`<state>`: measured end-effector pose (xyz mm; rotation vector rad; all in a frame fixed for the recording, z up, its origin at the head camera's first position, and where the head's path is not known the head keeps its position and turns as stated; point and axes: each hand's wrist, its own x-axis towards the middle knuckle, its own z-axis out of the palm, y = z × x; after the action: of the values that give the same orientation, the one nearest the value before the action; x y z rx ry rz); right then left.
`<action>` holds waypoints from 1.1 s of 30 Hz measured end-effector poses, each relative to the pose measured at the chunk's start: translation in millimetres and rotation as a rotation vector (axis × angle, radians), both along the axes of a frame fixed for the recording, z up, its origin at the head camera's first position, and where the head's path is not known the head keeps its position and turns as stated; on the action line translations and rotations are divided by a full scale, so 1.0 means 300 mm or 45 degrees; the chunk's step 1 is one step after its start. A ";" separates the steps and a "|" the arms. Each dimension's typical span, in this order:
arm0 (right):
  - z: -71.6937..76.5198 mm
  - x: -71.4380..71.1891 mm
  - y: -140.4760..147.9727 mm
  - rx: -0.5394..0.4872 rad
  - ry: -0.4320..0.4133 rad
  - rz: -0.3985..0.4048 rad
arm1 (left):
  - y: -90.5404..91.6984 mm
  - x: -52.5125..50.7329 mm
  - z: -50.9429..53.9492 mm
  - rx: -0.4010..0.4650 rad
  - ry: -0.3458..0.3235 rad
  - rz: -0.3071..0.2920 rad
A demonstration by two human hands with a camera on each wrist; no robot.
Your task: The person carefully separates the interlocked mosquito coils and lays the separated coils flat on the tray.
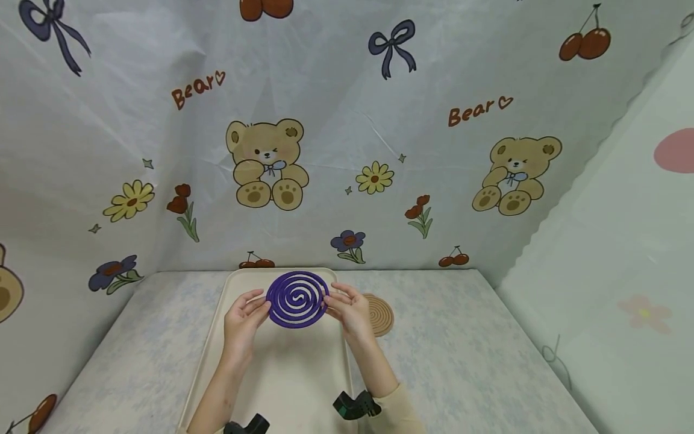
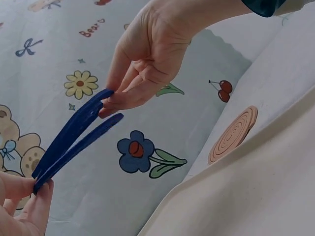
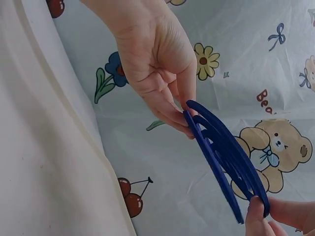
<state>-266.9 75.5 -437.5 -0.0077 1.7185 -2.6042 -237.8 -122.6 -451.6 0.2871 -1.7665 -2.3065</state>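
While the left hand and right hand pinch opposite edges of the purple, round, rubbery-looking spiral mat above the cream rectangular tray, display seems underway; lowering would require matched support.

The spiral disc is violet in the head view, deep blue in the wrist views. The tan disc carries fine concentric rings. The tray is plain cream; the surface, mottled pale blue-grey. The pale grey backdrop is printed with tan bears, yellow daisies, blue flowers, red cherries and navy bows.
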 end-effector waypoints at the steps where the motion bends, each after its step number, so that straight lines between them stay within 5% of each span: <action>1: -0.001 0.000 -0.001 0.002 0.008 0.001 | 0.000 -0.001 -0.001 0.006 -0.003 0.006; 33: -0.014 -0.011 0.001 -0.006 -0.003 -0.072 | -0.023 -0.016 -0.018 0.161 -0.015 0.088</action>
<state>-270.1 75.7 -441.6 0.0441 1.7370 -2.6463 -242.7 -129.5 -457.1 0.3777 -1.5929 -2.3759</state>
